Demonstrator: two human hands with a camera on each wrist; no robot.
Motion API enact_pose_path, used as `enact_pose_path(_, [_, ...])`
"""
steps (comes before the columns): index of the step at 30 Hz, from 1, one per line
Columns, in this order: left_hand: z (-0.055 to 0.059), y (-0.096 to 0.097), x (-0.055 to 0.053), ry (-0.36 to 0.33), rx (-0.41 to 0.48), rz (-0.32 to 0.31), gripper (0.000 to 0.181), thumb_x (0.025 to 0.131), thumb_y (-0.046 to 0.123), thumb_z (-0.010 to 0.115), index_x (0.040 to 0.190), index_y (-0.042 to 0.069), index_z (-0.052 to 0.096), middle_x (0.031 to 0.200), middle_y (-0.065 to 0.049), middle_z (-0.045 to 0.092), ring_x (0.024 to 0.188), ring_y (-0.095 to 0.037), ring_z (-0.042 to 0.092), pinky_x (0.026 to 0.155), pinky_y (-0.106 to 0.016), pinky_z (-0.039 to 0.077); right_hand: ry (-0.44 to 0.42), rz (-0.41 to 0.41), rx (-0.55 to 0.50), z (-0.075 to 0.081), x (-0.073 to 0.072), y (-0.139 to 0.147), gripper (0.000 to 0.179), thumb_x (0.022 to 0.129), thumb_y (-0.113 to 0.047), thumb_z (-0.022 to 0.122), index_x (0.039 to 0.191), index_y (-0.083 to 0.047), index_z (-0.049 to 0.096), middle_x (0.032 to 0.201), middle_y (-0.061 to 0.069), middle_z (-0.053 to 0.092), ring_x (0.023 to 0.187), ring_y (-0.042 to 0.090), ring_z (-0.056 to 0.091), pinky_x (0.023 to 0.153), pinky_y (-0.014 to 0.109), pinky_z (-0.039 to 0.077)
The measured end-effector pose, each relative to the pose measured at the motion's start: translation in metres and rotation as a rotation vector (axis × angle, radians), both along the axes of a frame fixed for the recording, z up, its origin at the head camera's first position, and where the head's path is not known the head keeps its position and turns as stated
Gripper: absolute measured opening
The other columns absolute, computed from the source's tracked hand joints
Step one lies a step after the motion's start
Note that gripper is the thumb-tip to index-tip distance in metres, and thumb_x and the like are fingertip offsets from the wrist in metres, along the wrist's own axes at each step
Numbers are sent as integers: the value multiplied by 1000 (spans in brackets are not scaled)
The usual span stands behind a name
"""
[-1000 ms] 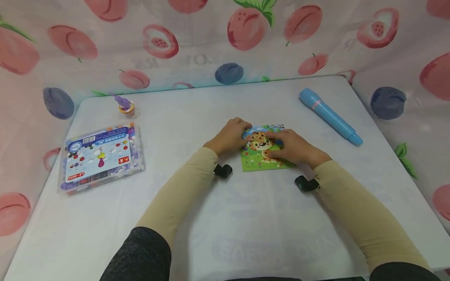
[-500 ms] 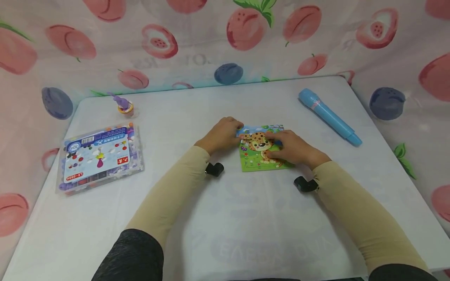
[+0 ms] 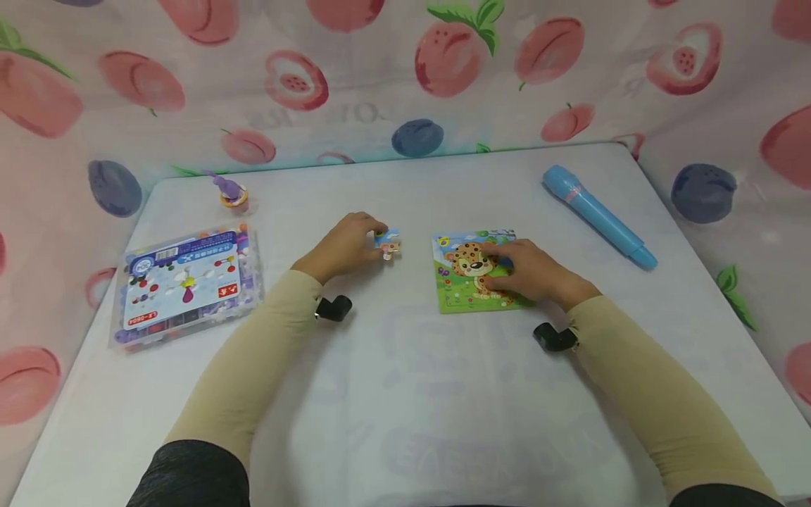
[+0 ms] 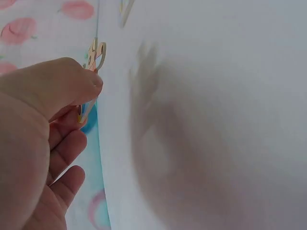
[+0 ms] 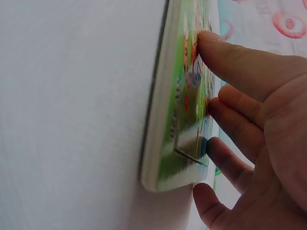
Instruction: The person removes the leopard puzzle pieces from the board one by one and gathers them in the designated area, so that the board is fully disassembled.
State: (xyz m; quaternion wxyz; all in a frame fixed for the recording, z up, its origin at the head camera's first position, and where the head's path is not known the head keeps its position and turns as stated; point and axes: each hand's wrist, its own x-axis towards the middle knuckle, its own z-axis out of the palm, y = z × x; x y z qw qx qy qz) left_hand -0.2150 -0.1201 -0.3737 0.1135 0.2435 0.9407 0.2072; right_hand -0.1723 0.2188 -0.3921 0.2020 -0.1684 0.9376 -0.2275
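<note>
In the head view, my left hand (image 3: pixel 345 246) pinches a small jigsaw piece (image 3: pixel 389 246) between thumb and fingers, left of the puzzle and above the table. The left wrist view shows that piece (image 4: pixel 99 53) nearly edge-on, its pale cut edge visible past the thumb. A leopard jigsaw puzzle (image 3: pixel 451 296) with a green and blue picture lies flat on the table. My right hand (image 3: pixel 535 271) rests on its right side with fingers spread, hiding part of the picture. Up close in the right wrist view, the fingertips touch the face of the puzzle board (image 5: pixel 165 165).
A clear plastic box (image 3: pixel 190 285) with a printed label and small coloured parts stands at the left of the white table (image 3: pixel 431 408). Behind it is a small purple-topped toy (image 3: pixel 231 193). A blue microphone-shaped tube (image 3: pixel 598 217) lies at the back right.
My left hand has moved left, away from the puzzle's upper left corner, and now carries a jigsaw piece. The right hand stays on the puzzle.
</note>
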Motion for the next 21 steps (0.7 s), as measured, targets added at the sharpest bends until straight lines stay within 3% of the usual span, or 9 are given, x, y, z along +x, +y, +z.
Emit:
enact_pose_path(10, [-7, -51, 5, 15, -31, 63, 41, 93, 18, 69, 128, -3, 64, 125, -20, 63, 121, -38, 52, 107, -49, 38, -17, -10, -8, 2, 1, -1, 68, 95, -35, 70, 153, -10, 43, 152, 26, 37, 144, 44, 22, 115, 61, 20])
enact_pose_path(21, [1, -99, 9, -153, -46, 237, 45, 95, 16, 64, 137, 2, 58, 139, -22, 53, 133, -41, 42, 113, -56, 30, -21, -10, -1, 0, 1, -1, 69, 95, -35, 70, 153, -9, 42, 152, 26, 38, 144, 44, 22, 115, 61, 21])
